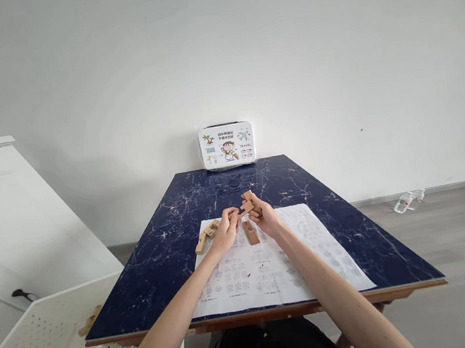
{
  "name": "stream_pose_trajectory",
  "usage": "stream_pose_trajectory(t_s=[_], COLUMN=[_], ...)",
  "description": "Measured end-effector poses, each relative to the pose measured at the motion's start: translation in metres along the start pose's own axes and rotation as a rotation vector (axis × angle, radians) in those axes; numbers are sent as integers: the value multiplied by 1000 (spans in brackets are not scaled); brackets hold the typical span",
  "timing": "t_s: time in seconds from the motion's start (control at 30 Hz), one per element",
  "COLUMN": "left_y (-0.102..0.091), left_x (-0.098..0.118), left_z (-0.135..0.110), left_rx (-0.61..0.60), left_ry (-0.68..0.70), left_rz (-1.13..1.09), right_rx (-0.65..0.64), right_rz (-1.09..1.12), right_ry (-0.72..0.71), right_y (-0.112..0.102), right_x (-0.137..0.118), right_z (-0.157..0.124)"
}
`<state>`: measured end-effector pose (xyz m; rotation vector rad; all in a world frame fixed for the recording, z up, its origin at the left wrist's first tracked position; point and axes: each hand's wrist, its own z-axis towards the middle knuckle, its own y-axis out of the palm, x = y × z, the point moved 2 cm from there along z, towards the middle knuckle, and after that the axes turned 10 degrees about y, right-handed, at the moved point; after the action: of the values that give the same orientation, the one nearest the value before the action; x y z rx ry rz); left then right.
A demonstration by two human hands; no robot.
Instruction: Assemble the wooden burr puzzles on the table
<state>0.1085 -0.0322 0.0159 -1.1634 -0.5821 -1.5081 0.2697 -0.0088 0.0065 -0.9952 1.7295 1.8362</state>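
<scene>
My left hand (227, 227) is closed, its fingers pinching the left end of a notched wooden puzzle piece (246, 210) that stretches across to my right hand (267, 216). The right fingers are wrapped round this piece and another wooden block (248, 195) that points up. Whether these pieces are locked together I cannot tell. On the paper sheet (328, 252) below, a loose notched wooden piece (250, 233) lies between my hands. Beside my left hand lie several more wooden pieces (201, 243), partly hidden behind it.
The sheet, printed with small diagrams, covers the near part of a dark blue marbled table (154, 264). A white printed case (227, 146) stands against the wall at the far edge. A white perforated basket (56, 334) is at the lower left. Clear plastic bottles (404, 203) lie on the floor at right.
</scene>
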Motion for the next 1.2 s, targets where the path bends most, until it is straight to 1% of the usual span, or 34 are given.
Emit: stream_pose_trajectory(t_s=[0.17, 0.27, 0.37, 0.43, 0.5, 0.57, 0.6, 0.63, 0.67, 0.73, 0.9, 0.97, 1.07, 1.13, 1.2], left_y=[-1, -1, -2, -4, -5, -4, -3, -1, 0, 1, 1, 0, 0, 0, 1], left_x=[4, 4, 1, -2, -5, -8, -10, -12, -13, -14, -2, 1, 0, -2, -4], left_z=[-2, -1, 2, 3, 3, 0, -2, -4, -5, -7, -8, -7, -6, -6, -6], left_rx=[50, 66, 68, 39, -35, -171, -245, -308, -343, -371, -380, -391, -409, -400, -379], left_ry=[-56, -84, -42, 32, 162, 319, 377, 405, 406, 388, 408, 394, 343, 321, 327], left_rz=[-91, -165, -178, -61, 182, 426, 506, 557, 591, 614, 564, 543, 517, 500, 493], right_rx=[-58, -22, 28, 49, 73, 98, 107, 113, 114, 106, 99, 111, 120, 115, 107], right_rz=[-57, -44, 21, 72, 113, 132, 138, 144, 154, 171, 136, 154, 196, 207, 218], right_ry=[-35, -57, -96, -124, -149, -159, -160, -157, -154, -149, -152, -141, -131, -133, -138], right_y=[2, -1, -6, -10, -14, -18, -19, -20, -21, -21, -21, -22, -24, -25, -26], right_x=[2, 3, 2, 1, -1, -3, -3, -4, -4, -3, -2, -2, -2, -2, -2], right_z=[-1, 1, 5, 7, 8, 8, 8, 8, 8, 8, 8, 8, 10, 11, 12])
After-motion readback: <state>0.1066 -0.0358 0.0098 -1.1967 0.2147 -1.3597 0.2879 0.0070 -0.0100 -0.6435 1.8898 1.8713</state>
